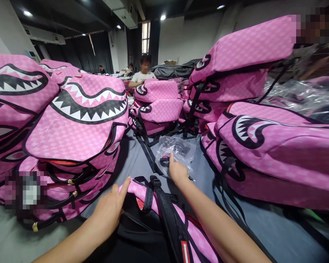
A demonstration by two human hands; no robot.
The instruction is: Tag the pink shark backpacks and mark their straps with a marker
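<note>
A pink checkered backpack (pixel 192 226) with a black back panel and black straps lies close in front of me. My left hand (pixel 109 204) is closed on its upper edge, the thumb lying along the pink fabric. Farther forward, a crumpled clear plastic bag (pixel 181 148) rests on the grey table cover (pixel 145 184). My right hand (pixel 178 170) is at the near side of this bag, its fingers curled and partly hidden against the plastic. Small dark and pink items show through the plastic beside the fingers. A small pointed black thing (pixel 191 178) sticks out beneath my right wrist.
Stacked pink backpacks (pixel 82 135) with shark-mouth prints rise on the left. Others (pixel 153 109) stand at the back, with a taller stack (pixel 241 54) and more backpacks (pixel 279 157) on the right. Loose black straps (pixel 146 146) trail across the table. A person (pixel 144 75) is behind the stacks.
</note>
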